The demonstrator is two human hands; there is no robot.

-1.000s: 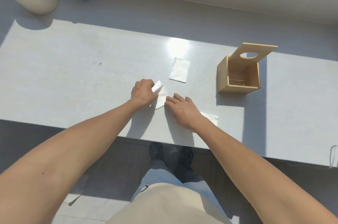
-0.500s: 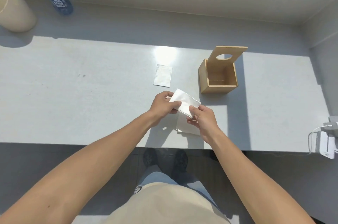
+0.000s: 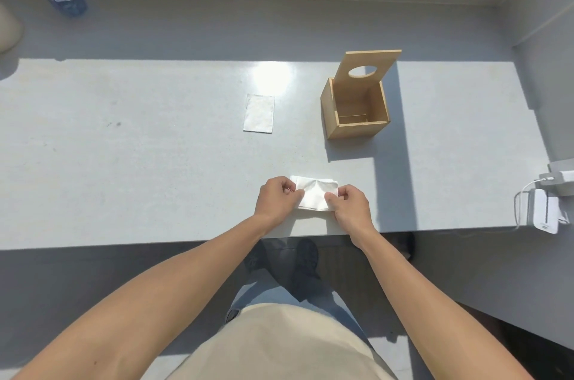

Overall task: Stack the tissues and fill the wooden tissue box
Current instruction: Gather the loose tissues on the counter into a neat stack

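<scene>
— Head view: where's the tissue?

— I see the folded tissue [image 3: 313, 195] near the front edge of the tabletop [image 3: 124, 162], long axis running left to right. The left hand [image 3: 276, 198] pinches its left end, the right hand [image 3: 349, 205] its right end — fingers closed on it.

— And the box?

— The wooden tissue box [image 3: 354, 112] stands beyond, lid up. A second tissue [image 3: 259, 113] lies flat to its left, long axis pointing away from me.

Single head-worn wide-angle view, looking steeply down and forward over the grey table [image 3: 124, 162], near edge close, far wall at top
</scene>
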